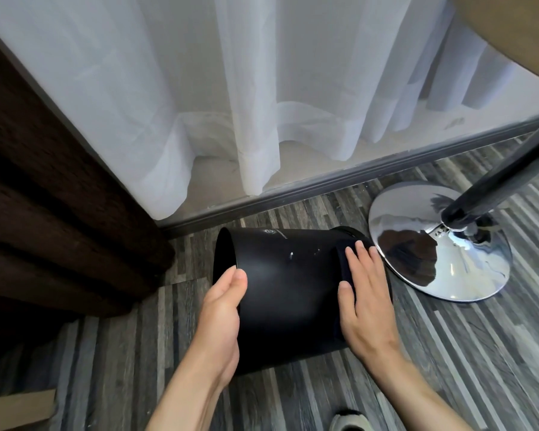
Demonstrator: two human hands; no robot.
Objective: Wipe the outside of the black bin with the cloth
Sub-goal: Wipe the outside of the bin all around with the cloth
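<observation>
Nearest the camera, at the bottom edge, the toe of a pale shoe (347, 422) rests on grey striped wood-look flooring (467, 353). Two bare forearms reach forward from there.

Ahead of them, a black bin (288, 287) lies on its side on the floor. It is a smooth, matte cylinder that widens slightly toward its open mouth, which faces left. Small white printing and a round logo sit near the top of its wall, and a few pale specks mark the middle.

The left hand (220, 318) grips the rim at the mouth, thumb on the outer wall and fingers curled round the edge, apparently reaching inside. The right hand (366, 293) lies flat with fingers spread, pressing a dark cloth (344, 262) against the bin's outer wall near its base end. The cloth is almost the same colour as the bin, so its full outline is hard to make out.

Just right of the bin's base stands the chrome disc base (439, 244) of a stool or table, with a dark pole (504, 178) rising from it; they look to be nearly touching. Behind the bin runs a grey skirting (324, 185) beneath white sheer curtains (231, 88). A dark brown curtain (44, 197) hangs close on the left. Open floor lies in front, toward the camera.
</observation>
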